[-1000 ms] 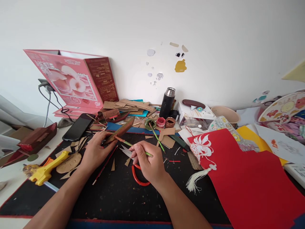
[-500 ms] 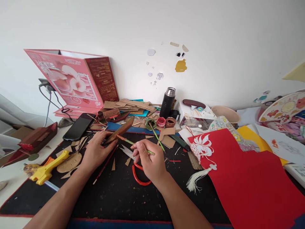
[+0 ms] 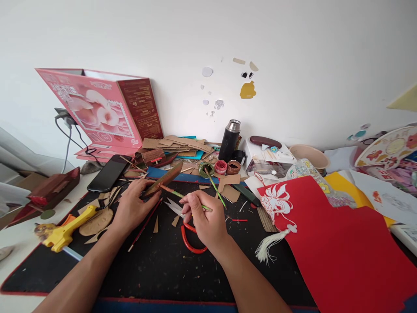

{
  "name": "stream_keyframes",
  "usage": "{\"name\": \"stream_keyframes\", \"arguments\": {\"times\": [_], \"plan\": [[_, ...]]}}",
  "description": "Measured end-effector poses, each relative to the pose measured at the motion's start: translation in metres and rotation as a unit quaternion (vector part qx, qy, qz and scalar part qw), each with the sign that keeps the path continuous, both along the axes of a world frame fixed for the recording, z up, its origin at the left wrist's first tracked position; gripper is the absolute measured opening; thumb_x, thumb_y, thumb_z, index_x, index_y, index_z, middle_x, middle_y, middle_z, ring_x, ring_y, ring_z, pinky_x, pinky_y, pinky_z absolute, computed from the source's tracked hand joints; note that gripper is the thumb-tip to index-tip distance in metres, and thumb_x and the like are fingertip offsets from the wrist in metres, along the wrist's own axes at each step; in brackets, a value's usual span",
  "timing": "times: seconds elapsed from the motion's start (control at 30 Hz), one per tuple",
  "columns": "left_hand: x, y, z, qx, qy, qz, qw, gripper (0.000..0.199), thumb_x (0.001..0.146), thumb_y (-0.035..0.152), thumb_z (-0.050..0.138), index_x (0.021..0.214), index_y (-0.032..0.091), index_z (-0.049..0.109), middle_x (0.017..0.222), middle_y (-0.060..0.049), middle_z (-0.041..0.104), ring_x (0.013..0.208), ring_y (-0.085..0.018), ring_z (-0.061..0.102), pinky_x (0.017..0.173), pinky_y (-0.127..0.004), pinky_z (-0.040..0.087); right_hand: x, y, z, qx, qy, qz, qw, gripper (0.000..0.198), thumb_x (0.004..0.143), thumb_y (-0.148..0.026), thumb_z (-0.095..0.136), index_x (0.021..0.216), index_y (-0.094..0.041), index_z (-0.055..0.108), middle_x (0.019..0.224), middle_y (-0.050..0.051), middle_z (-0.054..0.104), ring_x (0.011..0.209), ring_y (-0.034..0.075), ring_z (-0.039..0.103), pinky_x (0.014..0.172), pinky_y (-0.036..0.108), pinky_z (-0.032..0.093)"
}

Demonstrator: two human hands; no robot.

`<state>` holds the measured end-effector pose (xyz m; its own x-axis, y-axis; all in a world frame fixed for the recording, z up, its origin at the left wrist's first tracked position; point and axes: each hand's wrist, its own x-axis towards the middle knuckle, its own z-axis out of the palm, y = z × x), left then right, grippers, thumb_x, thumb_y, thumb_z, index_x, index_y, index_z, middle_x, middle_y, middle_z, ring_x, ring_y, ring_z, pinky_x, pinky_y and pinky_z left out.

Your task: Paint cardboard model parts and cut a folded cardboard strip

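Over the black mat, my left hand (image 3: 132, 204) grips a brown cardboard model boat (image 3: 167, 179), its pointed end tilted up to the right. My right hand (image 3: 205, 219) pinches a paintbrush (image 3: 177, 193) with a green handle, and the brush's tip touches the boat's side. Below my right hand lie scissors (image 3: 193, 248) with red handles, partly hidden by the fingers. Past my hands stand open jars of green paint (image 3: 206, 168), red paint (image 3: 220, 167) and brown paint (image 3: 233, 167). Another brush (image 3: 217, 191) leans out of the green jar.
To the left lie a yellow glue gun (image 3: 67, 232), a phone (image 3: 109, 173) and a dark red model boat (image 3: 55, 191). Cardboard strips (image 3: 179, 144) and a black flask (image 3: 230, 141) stand at the back. Red paper (image 3: 345, 248) covers the right side. A thin brush (image 3: 143, 228) lies near my left wrist.
The view has shifted very slightly. Both hands, the boat and the brush stay in nearly the same position.
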<state>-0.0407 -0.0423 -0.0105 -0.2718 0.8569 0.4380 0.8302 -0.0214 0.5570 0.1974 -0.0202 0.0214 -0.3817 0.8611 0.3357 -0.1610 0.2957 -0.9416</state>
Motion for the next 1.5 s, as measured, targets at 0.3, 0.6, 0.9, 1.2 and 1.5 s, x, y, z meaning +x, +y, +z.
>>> {"name": "stream_keyframes", "arguments": {"times": [0.3,0.6,0.9,1.2,1.5], "plan": [[0.0,0.0,0.0,0.002,-0.001,0.001,1.0,0.029,0.085,0.049,0.064,0.101,0.026,0.071,0.103,-0.007,0.077,0.101,-0.03,0.071,0.094,-0.041,0.056,0.0,0.001,0.0,-0.009,-0.001,-0.002,1.0,0.048,0.11,-0.056,0.051,0.09,-0.019,0.075,0.074,0.004,0.071,0.053,0.012,0.067,0.05,0.023,0.051],[-0.002,0.0,-0.001,-0.005,-0.002,0.004,1.0,0.03,0.083,0.047,0.064,0.103,0.026,0.072,0.106,-0.008,0.077,0.101,-0.031,0.072,0.095,-0.042,0.057,-0.001,0.0,-0.002,-0.015,-0.004,0.027,1.0,0.05,0.108,-0.06,0.052,0.09,-0.019,0.074,0.075,0.004,0.072,0.053,0.012,0.068,0.05,0.023,0.054],[-0.003,0.0,-0.003,-0.002,0.002,-0.005,1.0,0.031,0.087,0.049,0.064,0.104,0.025,0.071,0.104,-0.008,0.076,0.103,-0.031,0.071,0.094,-0.042,0.056,0.0,0.002,-0.001,-0.016,0.01,0.012,1.0,0.046,0.109,-0.054,0.053,0.09,-0.019,0.074,0.074,0.003,0.07,0.052,0.012,0.067,0.049,0.022,0.051],[0.0,-0.001,0.002,-0.001,-0.001,0.0,1.0,0.032,0.086,0.05,0.064,0.103,0.025,0.071,0.104,-0.007,0.077,0.099,-0.03,0.072,0.095,-0.042,0.057,0.002,0.006,0.001,-0.021,0.016,-0.049,0.998,0.045,0.109,-0.053,0.053,0.087,-0.019,0.072,0.073,0.003,0.07,0.051,0.011,0.067,0.048,0.022,0.05],[0.001,-0.002,0.002,0.007,0.001,-0.016,1.0,0.03,0.087,0.049,0.064,0.104,0.024,0.071,0.103,-0.006,0.076,0.098,-0.029,0.072,0.092,-0.039,0.057,0.006,0.011,0.003,-0.001,-0.001,-0.109,0.994,0.043,0.111,-0.05,0.05,0.091,-0.018,0.072,0.072,0.004,0.069,0.051,0.012,0.067,0.043,0.02,0.045]]}}
